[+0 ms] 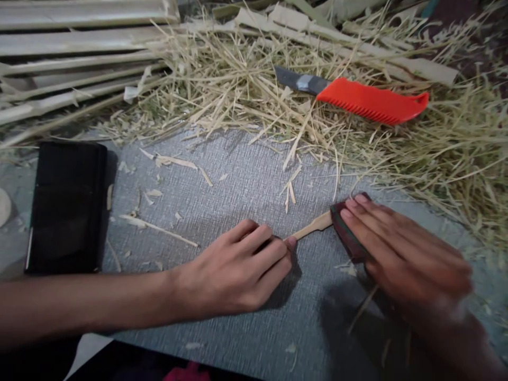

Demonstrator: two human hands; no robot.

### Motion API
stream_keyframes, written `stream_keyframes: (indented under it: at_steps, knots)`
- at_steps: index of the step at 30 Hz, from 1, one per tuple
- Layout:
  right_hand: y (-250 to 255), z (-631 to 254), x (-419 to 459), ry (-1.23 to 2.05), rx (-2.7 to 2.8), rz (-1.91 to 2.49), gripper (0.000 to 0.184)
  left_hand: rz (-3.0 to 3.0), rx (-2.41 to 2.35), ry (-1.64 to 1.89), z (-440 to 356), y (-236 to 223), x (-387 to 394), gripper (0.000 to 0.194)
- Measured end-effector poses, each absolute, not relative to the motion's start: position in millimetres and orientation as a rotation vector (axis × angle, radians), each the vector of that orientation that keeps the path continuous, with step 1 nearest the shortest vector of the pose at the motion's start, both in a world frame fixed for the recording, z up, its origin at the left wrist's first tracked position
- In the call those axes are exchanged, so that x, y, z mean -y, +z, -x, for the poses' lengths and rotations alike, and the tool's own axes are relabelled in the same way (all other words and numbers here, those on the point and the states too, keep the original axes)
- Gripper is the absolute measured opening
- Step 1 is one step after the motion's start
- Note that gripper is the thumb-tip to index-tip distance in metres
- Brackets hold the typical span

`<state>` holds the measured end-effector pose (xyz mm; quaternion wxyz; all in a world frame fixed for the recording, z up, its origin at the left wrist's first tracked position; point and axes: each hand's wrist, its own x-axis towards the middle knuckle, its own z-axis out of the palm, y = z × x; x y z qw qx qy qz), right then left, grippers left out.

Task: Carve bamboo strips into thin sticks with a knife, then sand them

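Has L hand (238, 270) curled nearly shut on one end of a slim, pale tan, shaped wooden stick (311, 228). Has R hand (408, 254) laid over a flat, dark red-brown pad w/ green edge (349, 238), fingers straight & together on top; can't tell thumb's position or whether gripping. Shows stick's bare middle btwn hands, slanting up to R, w/ other end meeting pad & going out of sight there. Rests on grey textured surface (242, 185), among scattered pale shavings (174, 161). Shows glossy black rectangular device (65, 206) beyond L forearm. Shows, farther off, orange-handled knife w/ dark blade (369, 100) atop heaped straw-coloured shavings (234, 84), plus long pale split strips (79, 41) at far L.
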<state>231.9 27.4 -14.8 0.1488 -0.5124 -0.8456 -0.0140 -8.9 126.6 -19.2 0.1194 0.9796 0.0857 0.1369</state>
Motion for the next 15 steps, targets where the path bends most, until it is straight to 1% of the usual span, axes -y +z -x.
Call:
stream_keyframes:
  at_steps: [3, 7, 11, 15]
  knots:
    - [-15.8, -233.6, -27.4, -0.004, 2.449, 1.404, 0.043, -2.862, -0.259, 0.399, 7.8, -18.9, -127.0, 0.023]
    - [-13.9, -233.4, -26.2, -0.042, 2.421, 1.511, 0.045, -2.876, -0.281, 0.404, 7.8, -18.5, -126.9, 0.02]
    - [-12.3, -228.1, -24.1, -0.042, 2.473, 1.399, 0.042, -2.868, -0.27, 0.401, 8.4, -17.2, -127.1, 0.024]
    - [-12.9, -230.1, -25.7, -0.029, 2.428, 1.465, 0.043, -2.872, -0.262, 0.416, 7.9, -17.4, -129.0, 0.021]
